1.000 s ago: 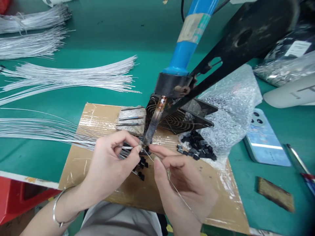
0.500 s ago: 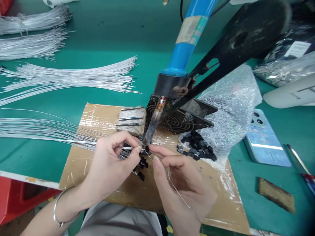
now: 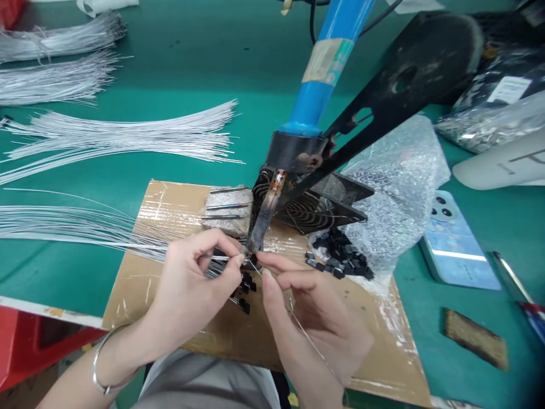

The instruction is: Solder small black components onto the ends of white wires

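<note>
My left hand [image 3: 198, 289] is closed in a pinch on a thin grey wire, its fingertips just left of the soldering iron's tip [image 3: 256, 236]. Opposite it, my right hand [image 3: 313, 318] pinches a fine solder wire [image 3: 313, 342], which trails down across the palm; its upper end reaches the iron tip. The blue-handled iron [image 3: 310, 102] points downward, held by a black bracket [image 3: 383, 108]. What lies exactly between the fingertips is too small to tell. Wires with black connectors [image 3: 244, 295] lie beneath my left hand on the cardboard [image 3: 162, 210].
Behind the iron tip stands a black fan [image 3: 306, 210]. Black connectors [image 3: 344, 255] are heaped beside bubble wrap [image 3: 400, 187]. A blue phone [image 3: 462, 241] and a brown block [image 3: 474, 338] lie right. Wire bundles [image 3: 128, 133] spread left; a sponge [image 3: 227, 210] bears several metal tips.
The view has shifted slightly, moving the bracket and phone a little left in the picture. Both hands keep nearly the same pose at the iron tip.
</note>
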{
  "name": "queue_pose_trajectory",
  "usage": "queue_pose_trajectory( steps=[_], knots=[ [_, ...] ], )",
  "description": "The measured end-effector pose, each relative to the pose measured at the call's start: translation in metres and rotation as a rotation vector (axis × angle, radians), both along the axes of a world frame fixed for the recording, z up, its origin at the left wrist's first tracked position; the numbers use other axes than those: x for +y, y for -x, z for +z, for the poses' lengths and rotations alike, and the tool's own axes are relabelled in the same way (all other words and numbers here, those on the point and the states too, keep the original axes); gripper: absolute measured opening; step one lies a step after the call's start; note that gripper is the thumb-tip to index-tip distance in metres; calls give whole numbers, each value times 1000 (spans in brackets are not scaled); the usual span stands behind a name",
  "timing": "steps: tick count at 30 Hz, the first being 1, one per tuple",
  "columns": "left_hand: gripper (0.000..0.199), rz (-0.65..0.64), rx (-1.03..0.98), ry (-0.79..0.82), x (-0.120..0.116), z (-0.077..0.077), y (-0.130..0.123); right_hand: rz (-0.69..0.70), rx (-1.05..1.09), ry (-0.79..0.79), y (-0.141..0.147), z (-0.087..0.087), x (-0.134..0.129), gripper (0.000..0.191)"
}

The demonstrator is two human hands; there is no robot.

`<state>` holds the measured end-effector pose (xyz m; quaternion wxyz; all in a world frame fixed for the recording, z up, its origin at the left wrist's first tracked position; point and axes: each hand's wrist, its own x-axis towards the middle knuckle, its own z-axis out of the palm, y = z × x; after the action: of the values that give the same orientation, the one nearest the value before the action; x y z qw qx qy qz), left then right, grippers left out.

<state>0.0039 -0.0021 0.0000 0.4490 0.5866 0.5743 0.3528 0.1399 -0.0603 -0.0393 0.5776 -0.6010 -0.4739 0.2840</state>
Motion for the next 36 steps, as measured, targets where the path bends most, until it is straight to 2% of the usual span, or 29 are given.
queue_pose_trajectory(
  steps=[11,19,36],
  knots=[
    [12,0,5,4,-1,-1,1,26,20,-21,-1,2,-1,18],
    [13,-7,13,12,-1,0,1,9,-19,39,0,4,-2,16],
    [13,-7,25,-1,-2,0,1,1,-47,-3,1,5,-1,14]
  ],
)
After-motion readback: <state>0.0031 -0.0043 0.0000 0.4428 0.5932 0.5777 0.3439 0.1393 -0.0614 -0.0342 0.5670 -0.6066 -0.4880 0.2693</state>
